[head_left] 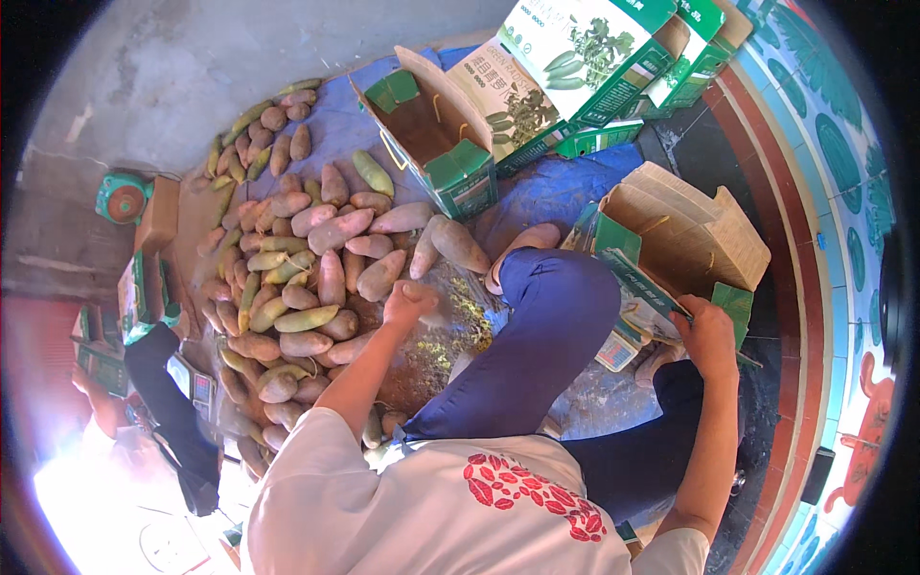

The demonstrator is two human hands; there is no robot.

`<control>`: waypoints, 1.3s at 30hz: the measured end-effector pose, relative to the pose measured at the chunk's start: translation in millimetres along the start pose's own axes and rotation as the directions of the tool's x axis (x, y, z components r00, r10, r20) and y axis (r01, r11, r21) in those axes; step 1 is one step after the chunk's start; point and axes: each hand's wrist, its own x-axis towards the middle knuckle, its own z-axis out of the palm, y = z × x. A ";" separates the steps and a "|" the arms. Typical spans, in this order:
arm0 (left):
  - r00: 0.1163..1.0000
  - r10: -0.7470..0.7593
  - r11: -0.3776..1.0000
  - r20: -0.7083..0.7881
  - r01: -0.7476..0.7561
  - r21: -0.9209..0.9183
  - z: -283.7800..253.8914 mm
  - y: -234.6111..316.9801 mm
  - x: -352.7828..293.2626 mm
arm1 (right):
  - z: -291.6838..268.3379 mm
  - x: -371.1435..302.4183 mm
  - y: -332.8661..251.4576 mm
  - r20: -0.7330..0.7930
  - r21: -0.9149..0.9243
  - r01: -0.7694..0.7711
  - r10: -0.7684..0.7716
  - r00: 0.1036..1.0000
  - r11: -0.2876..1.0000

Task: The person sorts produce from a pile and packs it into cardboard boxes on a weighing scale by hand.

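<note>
While seen from above: a pile of sweet potatoes (pixel 287 268) is spread on a blue tarp (pixel 565 187).
Left hand (pixel 407 302): fingers are curled around one sweet potato (pixel 428 312) at the pile's edge.
Right hand (pixel 707 335): fingers are closed on the flap of an open cardboard box (pixel 685 235).

Produce packing spot: fruit heap (pixel 287 278) on tarp (pixel 556 187), printed cartons (pixel 575 67), scale (pixel 123 196).

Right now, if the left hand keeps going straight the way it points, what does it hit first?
The left hand points up the picture, toward the heap. First in line looks like the pinkish tuber just beyond its knuckles, nearly touching. Depth is hard to judge, and the hand may already hold something pale.
</note>
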 end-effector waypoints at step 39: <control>0.414 0.849 0.474 0.329 -0.871 -0.128 71.9 363.0 -114.8 | 19.2 -1.4 12.2 -0.032 -0.143 0.160 -0.167 0.985 0.977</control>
